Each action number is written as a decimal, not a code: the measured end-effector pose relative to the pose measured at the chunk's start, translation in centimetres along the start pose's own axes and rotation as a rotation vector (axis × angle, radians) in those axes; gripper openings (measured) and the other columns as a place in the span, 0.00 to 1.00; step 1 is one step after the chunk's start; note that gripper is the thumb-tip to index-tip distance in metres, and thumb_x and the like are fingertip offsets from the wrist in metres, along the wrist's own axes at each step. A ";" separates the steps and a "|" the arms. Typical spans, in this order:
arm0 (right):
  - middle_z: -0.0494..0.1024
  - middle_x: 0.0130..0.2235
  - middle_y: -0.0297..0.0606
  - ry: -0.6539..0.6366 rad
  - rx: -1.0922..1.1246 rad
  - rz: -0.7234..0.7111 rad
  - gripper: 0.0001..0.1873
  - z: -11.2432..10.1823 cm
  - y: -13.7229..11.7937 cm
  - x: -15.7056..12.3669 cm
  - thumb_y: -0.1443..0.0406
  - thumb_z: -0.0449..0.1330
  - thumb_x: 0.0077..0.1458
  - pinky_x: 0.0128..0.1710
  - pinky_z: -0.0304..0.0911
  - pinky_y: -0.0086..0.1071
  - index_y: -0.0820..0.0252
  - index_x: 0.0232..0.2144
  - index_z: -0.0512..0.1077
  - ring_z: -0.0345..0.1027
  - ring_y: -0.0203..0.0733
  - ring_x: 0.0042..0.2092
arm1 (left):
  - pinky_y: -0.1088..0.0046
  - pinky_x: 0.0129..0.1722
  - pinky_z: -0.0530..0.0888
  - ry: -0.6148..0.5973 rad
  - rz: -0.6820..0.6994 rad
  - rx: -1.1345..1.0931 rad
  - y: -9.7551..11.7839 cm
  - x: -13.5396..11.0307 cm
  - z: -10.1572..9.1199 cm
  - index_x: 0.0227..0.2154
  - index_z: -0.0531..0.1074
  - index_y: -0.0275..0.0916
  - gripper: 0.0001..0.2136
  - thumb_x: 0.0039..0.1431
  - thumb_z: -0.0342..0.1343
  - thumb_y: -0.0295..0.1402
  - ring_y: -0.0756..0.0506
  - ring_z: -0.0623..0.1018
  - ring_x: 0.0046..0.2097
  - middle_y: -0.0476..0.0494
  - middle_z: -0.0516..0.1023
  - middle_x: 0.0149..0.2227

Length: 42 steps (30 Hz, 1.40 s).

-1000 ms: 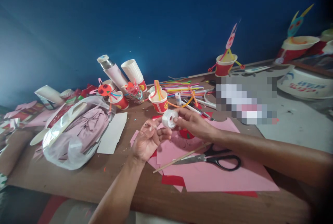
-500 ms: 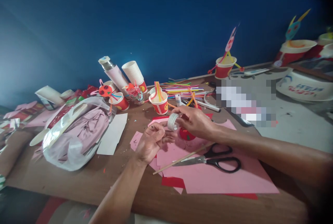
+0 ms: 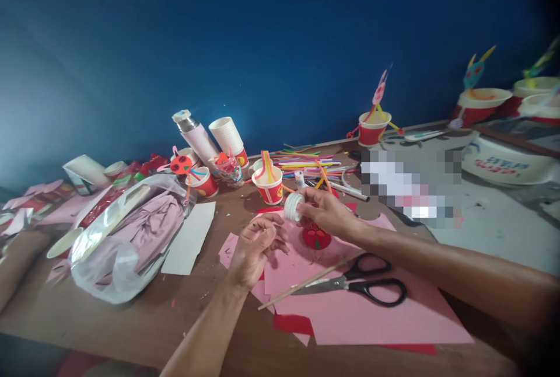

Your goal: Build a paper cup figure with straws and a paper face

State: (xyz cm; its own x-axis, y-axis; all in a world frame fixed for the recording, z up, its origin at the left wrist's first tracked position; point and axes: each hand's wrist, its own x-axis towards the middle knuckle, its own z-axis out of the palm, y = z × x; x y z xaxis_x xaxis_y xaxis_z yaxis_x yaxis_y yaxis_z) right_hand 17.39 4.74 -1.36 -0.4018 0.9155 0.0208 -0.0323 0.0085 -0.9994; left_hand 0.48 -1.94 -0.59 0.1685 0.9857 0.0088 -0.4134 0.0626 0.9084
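Observation:
My right hand (image 3: 326,213) is closed on a small white ribbed roll (image 3: 293,206), which looks like tape. Just left of it, my left hand (image 3: 258,245) has its fingers half bent and apart, with nothing visible in them. Under my right hand, a round red paper face (image 3: 316,237) lies on a large pink sheet (image 3: 371,324). Black-handled scissors (image 3: 350,285) rest on that sheet, blades pointing left, across a thin wooden stick (image 3: 301,285). A red paper cup (image 3: 268,184) with orange and yellow pipe cleaners stands just beyond my hands.
Behind are a pile of coloured pipe cleaners (image 3: 306,162), a thermos (image 3: 199,138) and stacked cups (image 3: 227,135). On the left lie a plastic bag (image 3: 109,275) and a pale card (image 3: 190,240). Cup figures (image 3: 373,132) and a white basin (image 3: 510,161) stand right. Another person's arm (image 3: 20,260) reaches in at left.
My left fingers have drawn slightly away from the roll, which stays in my right hand. More of the red paper face shows. The scene sits a little lower in view.

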 end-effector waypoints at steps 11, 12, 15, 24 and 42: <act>0.73 0.40 0.38 0.133 -0.501 -0.404 0.14 -1.8 -0.6 0.3 0.70 0.52 0.51 0.34 0.62 0.30 0.59 0.42 0.68 0.67 0.37 0.35 | 0.76 0.23 0.71 -0.007 -0.040 0.080 -0.4 0.0 0.0 0.34 0.70 0.35 0.07 0.53 0.55 0.32 0.52 0.71 0.25 0.44 0.72 0.32; 0.73 0.41 0.39 0.146 -0.560 -0.449 0.14 -2.0 -0.8 0.2 0.71 0.53 0.51 0.35 0.61 0.31 0.59 0.42 0.68 0.67 0.37 0.36 | 0.76 0.23 0.71 -0.011 -0.048 0.077 -0.5 0.0 0.0 0.37 0.69 0.36 0.08 0.54 0.54 0.31 0.53 0.71 0.26 0.44 0.72 0.34; 0.73 0.39 0.39 0.137 -0.690 -0.548 0.14 -2.2 -1.1 0.2 0.73 0.53 0.50 0.35 0.60 0.30 0.61 0.41 0.68 0.65 0.37 0.35 | 0.76 0.23 0.71 -0.023 -0.054 0.065 -0.6 0.1 0.0 0.41 0.68 0.39 0.11 0.53 0.54 0.28 0.52 0.72 0.28 0.43 0.71 0.39; 0.71 0.42 0.40 0.103 -0.788 -0.574 0.17 -2.1 -0.5 0.1 0.74 0.51 0.50 0.34 0.59 0.29 0.62 0.43 0.66 0.65 0.34 0.32 | 0.72 0.21 0.71 -0.054 0.015 0.089 -0.6 -0.1 -0.3 0.36 0.74 0.33 0.12 0.51 0.53 0.34 0.43 0.73 0.34 0.35 0.73 0.39; 0.70 0.44 0.42 0.079 -0.887 -0.600 0.15 -2.0 0.6 0.3 0.70 0.51 0.53 0.34 0.59 0.29 0.61 0.45 0.65 0.66 0.37 0.36 | 0.75 0.23 0.70 0.183 0.122 0.427 -0.4 -0.7 1.2 0.46 0.65 0.37 0.17 0.53 0.56 0.35 0.50 0.72 0.22 0.50 0.73 0.21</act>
State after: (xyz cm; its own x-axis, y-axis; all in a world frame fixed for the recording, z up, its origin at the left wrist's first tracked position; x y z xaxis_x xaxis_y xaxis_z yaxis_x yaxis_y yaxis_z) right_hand 19.06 5.77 -1.96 -0.4795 0.6876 0.5452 0.4838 0.7255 -0.4895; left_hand 1.58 -2.80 -0.49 -0.0349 0.9956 0.0870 -0.0089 -0.0873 0.9961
